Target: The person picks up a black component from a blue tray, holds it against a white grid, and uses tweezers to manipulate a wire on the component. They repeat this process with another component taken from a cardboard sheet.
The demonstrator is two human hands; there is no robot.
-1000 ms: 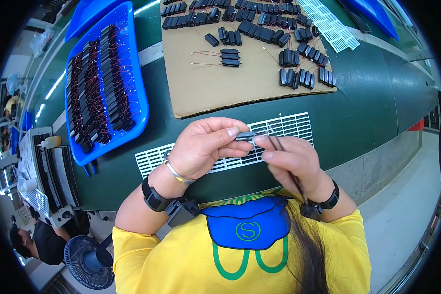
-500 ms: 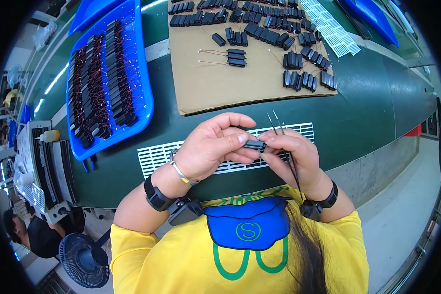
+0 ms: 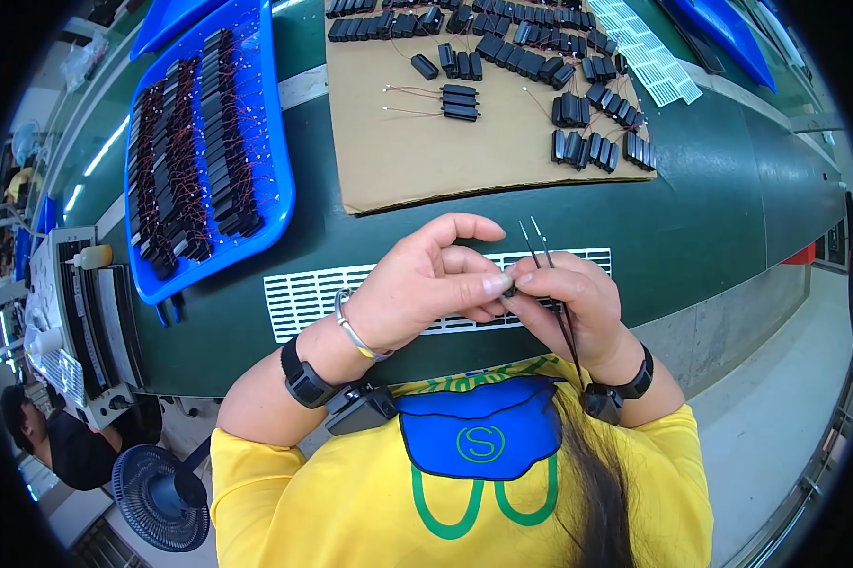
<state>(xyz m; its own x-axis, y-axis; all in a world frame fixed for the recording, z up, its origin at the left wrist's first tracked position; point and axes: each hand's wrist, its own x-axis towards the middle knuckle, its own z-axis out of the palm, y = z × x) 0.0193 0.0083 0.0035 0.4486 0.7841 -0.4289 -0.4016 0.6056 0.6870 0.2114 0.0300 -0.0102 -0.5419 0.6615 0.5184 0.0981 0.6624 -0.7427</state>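
Note:
My left hand (image 3: 412, 292) and my right hand (image 3: 586, 301) meet fingertip to fingertip over the bench. Between them is a small black block (image 3: 510, 292), pinched by both thumbs and forefingers; only a dark bit of it shows. Dark, slender tweezers (image 3: 568, 332) lie through my right hand, tips pointing away from me and slightly apart. The left thumb presses in from the side, and the left forefinger arches above, clear of the block. Under both hands lies a white slotted strip (image 3: 303, 301), partly covered by them.
Beyond my hands, a cardboard sheet (image 3: 398, 175) carries rows of black blocks, some with red wires. At left, a blue tray (image 3: 280, 189) holds more wired blocks. Another white slotted sheet (image 3: 658, 71) lies at far right. A fan (image 3: 161, 497) stands at lower left.
My left thumb and fingers have moved right, up against the right fingertips. The black block, plainly visible before, is now mostly hidden. The tweezers stay in my right hand.

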